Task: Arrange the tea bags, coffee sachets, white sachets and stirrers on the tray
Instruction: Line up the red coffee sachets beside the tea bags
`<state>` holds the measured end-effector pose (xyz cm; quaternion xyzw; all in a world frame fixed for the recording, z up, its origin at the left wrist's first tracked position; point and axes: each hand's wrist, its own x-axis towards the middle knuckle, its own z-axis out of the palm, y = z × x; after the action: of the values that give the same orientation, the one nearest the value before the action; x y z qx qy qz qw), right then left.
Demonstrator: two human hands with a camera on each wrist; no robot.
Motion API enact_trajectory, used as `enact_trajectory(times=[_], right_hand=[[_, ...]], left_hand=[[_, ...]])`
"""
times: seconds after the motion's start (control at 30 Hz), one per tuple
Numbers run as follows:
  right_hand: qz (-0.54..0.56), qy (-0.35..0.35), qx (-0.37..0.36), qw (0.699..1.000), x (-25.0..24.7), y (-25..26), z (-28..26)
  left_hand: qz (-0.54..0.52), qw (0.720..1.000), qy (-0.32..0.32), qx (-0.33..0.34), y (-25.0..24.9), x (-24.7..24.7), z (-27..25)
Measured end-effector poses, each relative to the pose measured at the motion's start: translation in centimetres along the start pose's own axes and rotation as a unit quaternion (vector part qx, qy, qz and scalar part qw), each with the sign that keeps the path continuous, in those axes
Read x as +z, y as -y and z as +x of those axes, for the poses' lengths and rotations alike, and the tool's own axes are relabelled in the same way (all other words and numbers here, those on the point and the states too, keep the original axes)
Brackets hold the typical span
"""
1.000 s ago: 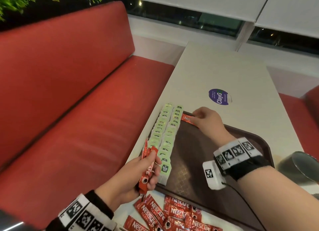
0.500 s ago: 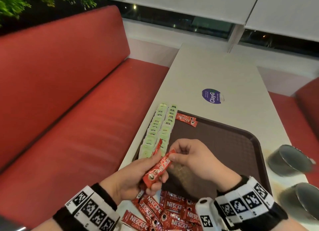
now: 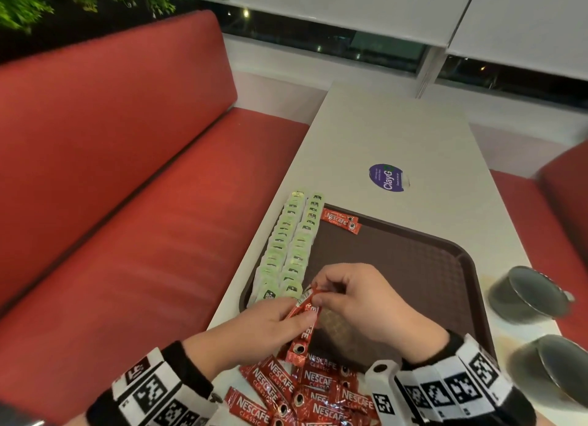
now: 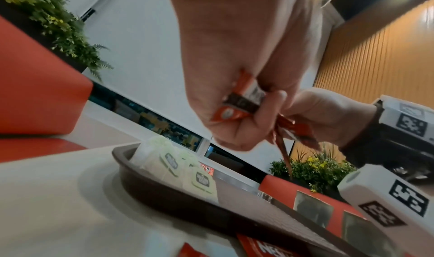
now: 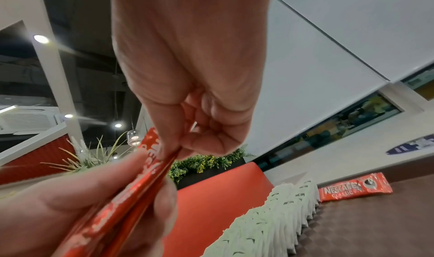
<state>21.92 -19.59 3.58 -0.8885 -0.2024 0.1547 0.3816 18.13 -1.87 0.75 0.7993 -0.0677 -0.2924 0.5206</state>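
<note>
My left hand [image 3: 286,317] grips a small bundle of red coffee sachets [image 3: 304,327] above the near left corner of the brown tray [image 3: 458,266]. My right hand [image 3: 321,295] pinches the top end of one sachet in that bundle [image 5: 162,160]. Two rows of green tea bags [image 3: 292,247] line the tray's left edge. One coffee sachet [image 3: 340,220] lies flat at the tray's far left corner [image 5: 354,187]. A loose pile of coffee sachets [image 3: 305,390] lies on the table in front of the tray. No white sachets or stirrers are in view.
Two dark metal cups [image 3: 528,298] stand on the white table [image 3: 381,132] right of the tray. A purple round sticker [image 3: 386,178] is on the table beyond the tray. A red bench [image 3: 127,202] runs along the left.
My right hand left a sachet at the tray's far corner, came back to my left hand, and now pinches a sachet in the bundle. The head view has shifted closer.
</note>
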Motion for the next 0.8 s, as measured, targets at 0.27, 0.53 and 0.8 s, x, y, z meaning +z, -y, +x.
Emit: enact_trajectory(times=[0.27,0.53,0.8], right_hand=[[0.077,-0.069,0.116,0.988,1.1,0.0,-0.3],[0.308,-0.066,0.193,0.929,3.3,-1.2,-1.8],[0.297,-0.132,0.180,0.928,2.1,-1.8,-1.8]], left_hand=[[-0.231,0.950,-0.211,0.025,-0.2,-0.2,0.8],[-0.280,0.916,-0.281,0.053,0.8,-0.1,1.0],[-0.278,0.923,-0.261,0.046,0.9,0.1,1.2]])
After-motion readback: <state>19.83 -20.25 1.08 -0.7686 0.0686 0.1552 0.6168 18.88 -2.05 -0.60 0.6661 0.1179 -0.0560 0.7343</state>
